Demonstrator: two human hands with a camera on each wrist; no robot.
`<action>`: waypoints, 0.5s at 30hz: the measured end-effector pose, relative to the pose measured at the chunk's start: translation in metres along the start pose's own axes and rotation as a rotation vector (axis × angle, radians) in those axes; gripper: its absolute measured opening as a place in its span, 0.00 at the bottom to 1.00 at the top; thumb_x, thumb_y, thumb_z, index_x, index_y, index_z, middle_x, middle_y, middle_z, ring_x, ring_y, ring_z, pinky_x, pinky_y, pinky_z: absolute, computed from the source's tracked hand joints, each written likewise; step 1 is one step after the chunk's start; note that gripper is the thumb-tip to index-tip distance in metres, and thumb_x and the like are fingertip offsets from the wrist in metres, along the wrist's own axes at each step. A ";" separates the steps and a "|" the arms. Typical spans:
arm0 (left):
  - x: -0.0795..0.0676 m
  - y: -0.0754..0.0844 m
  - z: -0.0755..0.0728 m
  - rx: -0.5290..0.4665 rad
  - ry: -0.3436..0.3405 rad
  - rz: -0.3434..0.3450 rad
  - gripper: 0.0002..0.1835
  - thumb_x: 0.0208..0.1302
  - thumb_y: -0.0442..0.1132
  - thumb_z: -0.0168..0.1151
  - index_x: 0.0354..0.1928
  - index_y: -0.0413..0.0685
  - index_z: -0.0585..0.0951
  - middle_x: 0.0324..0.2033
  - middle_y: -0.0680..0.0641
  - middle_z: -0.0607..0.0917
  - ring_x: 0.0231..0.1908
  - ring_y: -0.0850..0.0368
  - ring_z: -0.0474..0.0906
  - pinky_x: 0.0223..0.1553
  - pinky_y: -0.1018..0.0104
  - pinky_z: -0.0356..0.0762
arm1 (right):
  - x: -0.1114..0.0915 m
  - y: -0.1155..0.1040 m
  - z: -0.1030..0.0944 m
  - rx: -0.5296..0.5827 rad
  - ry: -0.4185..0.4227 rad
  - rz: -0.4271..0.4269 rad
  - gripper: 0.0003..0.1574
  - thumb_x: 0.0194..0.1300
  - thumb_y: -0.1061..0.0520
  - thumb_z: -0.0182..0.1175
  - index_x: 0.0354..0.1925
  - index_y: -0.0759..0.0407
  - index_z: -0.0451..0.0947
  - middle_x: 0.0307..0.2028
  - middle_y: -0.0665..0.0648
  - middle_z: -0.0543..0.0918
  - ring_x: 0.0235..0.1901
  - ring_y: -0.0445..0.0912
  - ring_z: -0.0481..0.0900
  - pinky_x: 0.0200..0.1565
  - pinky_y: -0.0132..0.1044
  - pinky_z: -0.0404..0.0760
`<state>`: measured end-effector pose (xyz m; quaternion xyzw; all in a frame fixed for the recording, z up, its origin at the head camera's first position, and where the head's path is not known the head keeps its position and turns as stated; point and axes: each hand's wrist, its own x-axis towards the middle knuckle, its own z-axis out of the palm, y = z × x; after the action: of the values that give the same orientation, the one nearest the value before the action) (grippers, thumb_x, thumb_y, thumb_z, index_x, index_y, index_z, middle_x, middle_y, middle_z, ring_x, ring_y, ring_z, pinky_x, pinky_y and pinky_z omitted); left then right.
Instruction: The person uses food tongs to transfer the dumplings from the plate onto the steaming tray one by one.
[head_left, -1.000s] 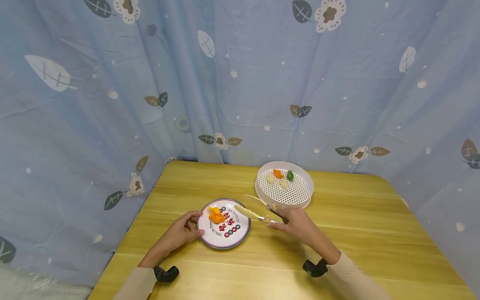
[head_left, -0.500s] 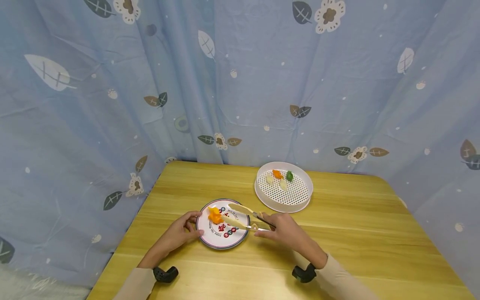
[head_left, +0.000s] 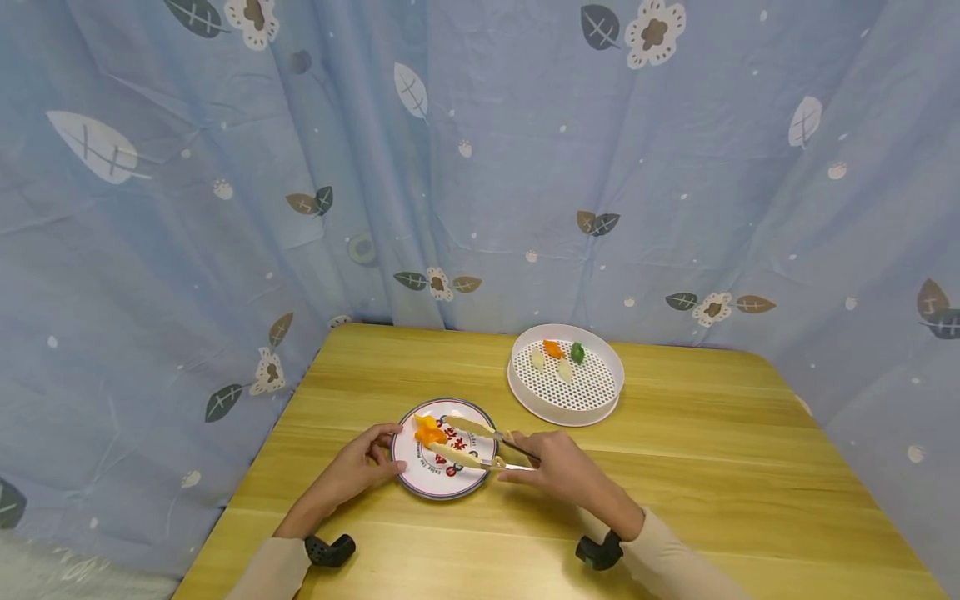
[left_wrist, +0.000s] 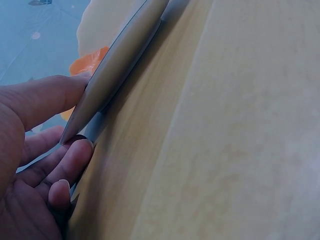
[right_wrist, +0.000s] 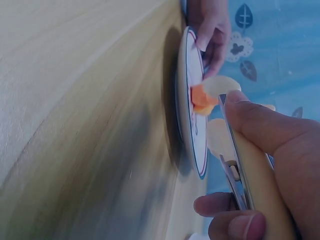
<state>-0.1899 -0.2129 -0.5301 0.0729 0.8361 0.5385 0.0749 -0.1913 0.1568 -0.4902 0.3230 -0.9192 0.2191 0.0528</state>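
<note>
My left hand (head_left: 363, 462) holds the left rim of a white plate (head_left: 423, 482) printed with red characters. In the left wrist view the thumb lies over the rim (left_wrist: 115, 60), with fingertips beneath it. On the plate's left part sit an orange piece (head_left: 430, 433) and a yellow piece (head_left: 424, 421), small and lumpy like toy food. My right hand (head_left: 566, 471) grips a pair of tongs (head_left: 459, 457) with pale, flat tips and metal arms. The tips are spread over the plate, the nearer one right at the orange piece (right_wrist: 199, 96).
Behind the plate to the right stands a white round steamer basket (head_left: 566, 410) with a perforated base. It holds an orange piece (head_left: 553, 349), a green piece (head_left: 577, 353) and two pale dumpling-like pieces (head_left: 565, 370). A patterned blue curtain (head_left: 502, 167) hangs behind the wooden table (head_left: 697, 450).
My right hand has moved left and slightly nearer, bringing the spread tong tips from the plate's right edge across to the orange piece. The left hand stays at the rim.
</note>
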 end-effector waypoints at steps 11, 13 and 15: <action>0.001 -0.002 0.001 0.008 -0.001 0.017 0.32 0.62 0.40 0.76 0.67 0.48 0.75 0.51 0.43 0.78 0.37 0.52 0.73 0.34 0.66 0.71 | 0.002 -0.008 0.006 0.038 -0.009 -0.022 0.36 0.63 0.35 0.70 0.61 0.55 0.84 0.20 0.41 0.62 0.23 0.36 0.62 0.26 0.30 0.64; 0.001 -0.001 0.001 0.006 -0.002 0.018 0.32 0.62 0.40 0.76 0.67 0.48 0.75 0.51 0.43 0.78 0.37 0.52 0.73 0.34 0.67 0.71 | 0.003 -0.008 0.006 0.032 -0.010 -0.021 0.37 0.63 0.36 0.70 0.62 0.56 0.83 0.20 0.44 0.68 0.24 0.36 0.64 0.27 0.31 0.66; 0.001 0.000 0.001 0.007 -0.004 0.015 0.32 0.63 0.40 0.76 0.67 0.48 0.75 0.51 0.43 0.78 0.37 0.52 0.73 0.34 0.66 0.71 | 0.003 -0.009 0.006 0.029 -0.011 -0.023 0.37 0.64 0.37 0.70 0.62 0.57 0.83 0.21 0.47 0.73 0.24 0.37 0.66 0.28 0.32 0.67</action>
<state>-0.1905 -0.2123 -0.5309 0.0805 0.8373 0.5359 0.0723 -0.1881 0.1462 -0.4915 0.3355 -0.9124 0.2300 0.0457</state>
